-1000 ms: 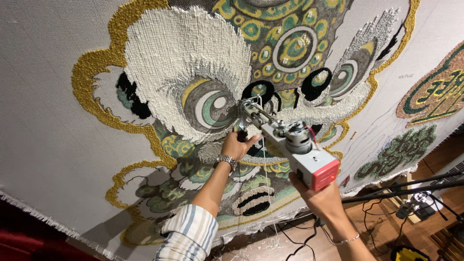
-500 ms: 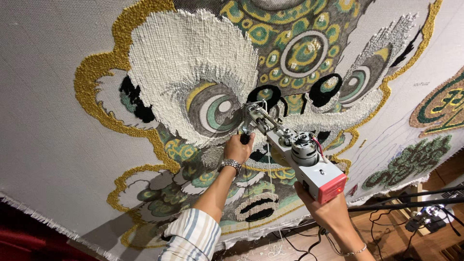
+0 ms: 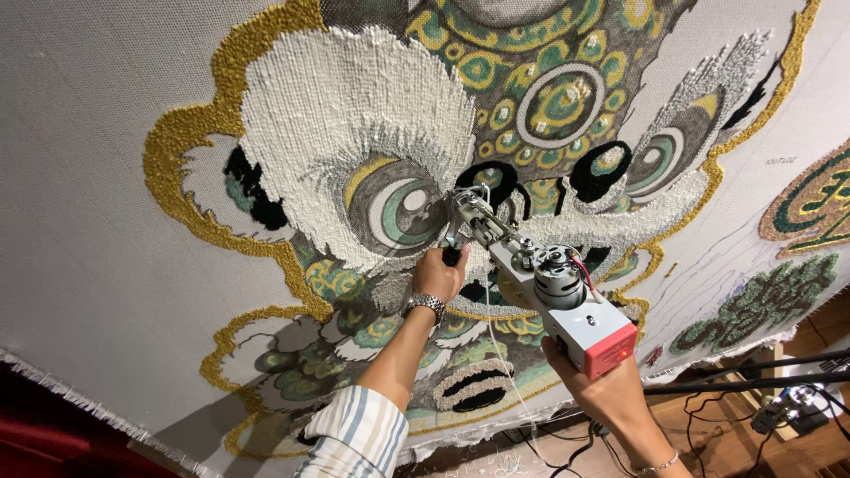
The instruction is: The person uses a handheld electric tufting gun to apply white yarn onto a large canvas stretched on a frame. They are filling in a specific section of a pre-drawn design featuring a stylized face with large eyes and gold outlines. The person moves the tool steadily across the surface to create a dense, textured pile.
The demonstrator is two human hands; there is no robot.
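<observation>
Backdrop: our tufted cloth [image 3: 106, 221]
Left hand [image 3: 440, 273]: we grip the front handle [image 3: 452, 256]
Right hand [image 3: 595, 382]: we grasp the gun [image 3: 553, 296]

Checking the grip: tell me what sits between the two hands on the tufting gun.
In the head view, the gun's grey body with its round motor spans the stretch between the left hand on the front handle and the right hand at the red rear.

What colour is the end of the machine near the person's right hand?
Red, on a grey tufting gun; the head view shows it just above the right hand.
</observation>
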